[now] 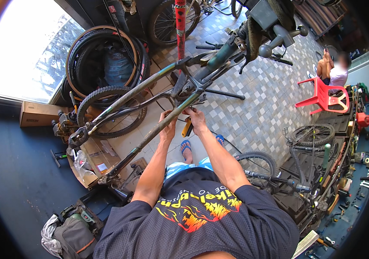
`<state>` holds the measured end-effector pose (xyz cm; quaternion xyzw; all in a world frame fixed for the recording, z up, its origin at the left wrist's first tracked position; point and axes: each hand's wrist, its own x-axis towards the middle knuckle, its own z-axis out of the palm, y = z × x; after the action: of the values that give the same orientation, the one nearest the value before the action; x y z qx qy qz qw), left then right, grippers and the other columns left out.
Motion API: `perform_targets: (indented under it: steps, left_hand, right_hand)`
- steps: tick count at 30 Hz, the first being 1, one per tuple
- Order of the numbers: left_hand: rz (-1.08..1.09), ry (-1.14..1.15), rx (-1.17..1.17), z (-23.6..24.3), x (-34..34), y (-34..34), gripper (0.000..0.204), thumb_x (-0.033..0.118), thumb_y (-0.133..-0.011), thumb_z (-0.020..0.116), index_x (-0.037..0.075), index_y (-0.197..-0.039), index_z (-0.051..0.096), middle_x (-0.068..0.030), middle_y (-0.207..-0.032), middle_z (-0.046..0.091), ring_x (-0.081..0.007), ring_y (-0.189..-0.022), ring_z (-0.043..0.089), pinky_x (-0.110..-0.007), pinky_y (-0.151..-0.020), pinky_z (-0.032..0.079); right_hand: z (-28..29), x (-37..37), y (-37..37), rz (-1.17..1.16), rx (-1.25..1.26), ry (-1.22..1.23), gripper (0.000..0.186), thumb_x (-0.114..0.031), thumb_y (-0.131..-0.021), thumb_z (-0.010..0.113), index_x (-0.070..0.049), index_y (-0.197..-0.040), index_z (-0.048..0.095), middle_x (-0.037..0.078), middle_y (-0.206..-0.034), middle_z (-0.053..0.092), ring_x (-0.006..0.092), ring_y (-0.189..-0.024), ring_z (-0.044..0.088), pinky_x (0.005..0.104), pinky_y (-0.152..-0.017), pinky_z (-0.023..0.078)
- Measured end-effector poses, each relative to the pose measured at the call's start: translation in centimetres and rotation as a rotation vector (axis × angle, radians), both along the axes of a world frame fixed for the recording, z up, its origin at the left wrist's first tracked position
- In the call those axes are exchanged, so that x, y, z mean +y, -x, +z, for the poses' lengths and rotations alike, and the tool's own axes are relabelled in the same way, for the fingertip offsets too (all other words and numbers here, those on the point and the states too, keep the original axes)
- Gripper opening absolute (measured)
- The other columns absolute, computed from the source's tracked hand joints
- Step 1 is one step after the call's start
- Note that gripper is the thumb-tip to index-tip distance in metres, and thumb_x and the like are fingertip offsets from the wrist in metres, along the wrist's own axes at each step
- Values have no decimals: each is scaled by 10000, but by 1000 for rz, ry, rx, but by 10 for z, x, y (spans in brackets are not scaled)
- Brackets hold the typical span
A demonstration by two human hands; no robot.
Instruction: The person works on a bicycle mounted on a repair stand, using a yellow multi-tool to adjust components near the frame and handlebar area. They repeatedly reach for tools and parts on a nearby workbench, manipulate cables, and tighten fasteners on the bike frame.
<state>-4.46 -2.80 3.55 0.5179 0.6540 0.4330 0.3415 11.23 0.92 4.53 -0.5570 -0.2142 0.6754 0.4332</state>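
A dark bicycle frame [145,144] is clamped in a work stand with a red post [181,30], tilted diagonally in front of me. My left hand [166,123] is curled under the nearer tube, fingertips partly hidden behind it. My right hand [196,118] is closed at the underside of the frame's junction; what its fingers grip is too small to name. A yellow-and-black tool [187,128] sits just below and left of those fingers; I cannot tell whether they hold it.
Stacked tires [81,52] and a cardboard box [42,115] lie left. A person [338,73] sits upper right by a red plastic chair [322,101]. Bicycles [310,138] and a tool wall [359,196] line the right. My feet [186,151] are on the tiled floor [253,116].
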Motion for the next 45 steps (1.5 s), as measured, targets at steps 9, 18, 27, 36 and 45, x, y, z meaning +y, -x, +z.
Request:
perform_targets:
  steps: [9,18,27,36,45]
  left_hand:
    - [-37,-24,-6,-12,0,7,372,202,-988,788,-16,-1252,643,-159,-1070,762,-222,-969,730,-345,-858,578]
    - [-158,-194,291,-41,4,22,387,211,-969,811,-12,-1243,655,-137,-1053,765,-195,-949,728,-339,-840,582]
    - [-173,-293,319,-44,4,22,395,212,-975,805,-14,-1258,649,-143,-1069,758,-196,-957,726,-334,-838,583]
    - [-89,-12,18,-28,4,15,391,216,-973,806,-7,-1251,647,-135,-1037,762,-203,-946,728,-338,-827,580]
    - [-148,-194,184,-45,6,18,357,216,-979,792,3,-1228,651,-148,-1031,755,-220,-919,733,-354,-806,581]
  right_hand:
    - [-4,4,-4,39,66,5,246,-226,-996,725,5,-1075,755,69,-1012,772,139,-889,693,283,-698,514]
    - [5,3,1,24,-91,-64,152,-144,-902,733,-20,-979,777,24,-914,761,118,-707,619,272,-651,501]
    - [8,-3,4,-11,49,7,262,-232,-995,723,12,-1084,754,60,-1005,770,139,-858,694,282,-668,506]
    - [-1,-3,7,-7,12,-13,267,-247,-997,729,1,-1093,740,66,-1031,765,140,-885,686,277,-672,499]
    - [1,0,2,-26,88,50,167,-136,-955,695,-22,-1067,745,57,-1016,758,137,-900,682,279,-675,490]
